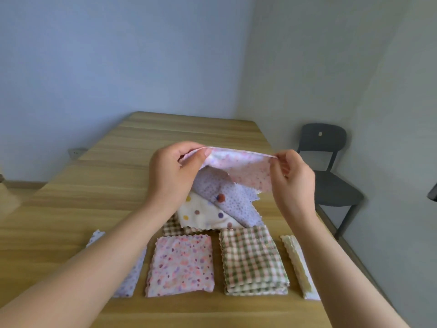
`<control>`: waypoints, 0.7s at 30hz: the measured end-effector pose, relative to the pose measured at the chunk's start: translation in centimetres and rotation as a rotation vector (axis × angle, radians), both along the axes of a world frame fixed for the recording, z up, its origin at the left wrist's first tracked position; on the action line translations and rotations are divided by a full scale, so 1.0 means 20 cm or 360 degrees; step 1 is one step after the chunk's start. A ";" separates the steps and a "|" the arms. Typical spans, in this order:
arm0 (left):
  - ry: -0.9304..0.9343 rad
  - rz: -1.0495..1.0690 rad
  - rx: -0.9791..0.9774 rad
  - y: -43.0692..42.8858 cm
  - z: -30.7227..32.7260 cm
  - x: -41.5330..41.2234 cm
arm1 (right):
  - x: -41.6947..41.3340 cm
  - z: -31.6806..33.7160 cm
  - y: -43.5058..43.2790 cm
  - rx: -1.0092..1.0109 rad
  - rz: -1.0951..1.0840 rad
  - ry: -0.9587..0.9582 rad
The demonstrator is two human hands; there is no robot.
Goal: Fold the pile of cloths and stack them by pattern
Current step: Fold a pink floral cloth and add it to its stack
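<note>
Two hands are occupied with the folding step. Above and behind the pink-speckled stack (pixel 182 263), a pink-speckled cloth (pixel 246 171) is held stretched, one top corner pinched by the left hand (pixel 176 171), the other by the right hand (pixel 292 178). Next, its edges probably need to be brought together evenly before it is laid on that stack.

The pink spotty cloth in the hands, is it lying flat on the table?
No, the left hand and the right hand pinch the pink spotty cloth by its top edge, up above the unfolded pile.
</note>
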State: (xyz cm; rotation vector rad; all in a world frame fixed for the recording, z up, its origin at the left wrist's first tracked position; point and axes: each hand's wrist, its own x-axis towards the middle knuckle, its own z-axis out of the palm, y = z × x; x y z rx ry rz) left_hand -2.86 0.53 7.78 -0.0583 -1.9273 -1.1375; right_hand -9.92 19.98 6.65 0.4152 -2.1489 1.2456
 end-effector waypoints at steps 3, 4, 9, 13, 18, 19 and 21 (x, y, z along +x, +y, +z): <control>0.0086 -0.0011 0.0074 0.02 0.12 0.07 | 0.08 0.12 0.04 -0.0073 -0.0028 0.0069; 0.0099 -0.0017 0.0081 0.03 0.17 0.10 | 0.12 0.16 0.06 -0.0089 -0.0036 0.0107; 0.0156 -0.0054 0.0134 0.03 0.27 0.20 | 0.31 0.33 0.15 -0.0122 -0.0056 0.0227; 0.0156 -0.0040 0.0275 0.03 0.30 0.25 | 0.42 0.39 0.22 -0.0248 -0.0082 0.0209; -0.0119 -0.0028 0.0494 -0.01 0.17 0.23 | 0.49 0.36 0.29 -0.0208 0.0034 -0.0089; -0.0187 -0.0013 0.0480 -0.02 0.12 0.22 | 0.49 0.33 0.30 -0.0176 0.0028 -0.0184; -0.0294 0.0026 0.0380 -0.04 0.03 0.21 | 0.49 0.26 0.32 -0.0143 0.0007 -0.0335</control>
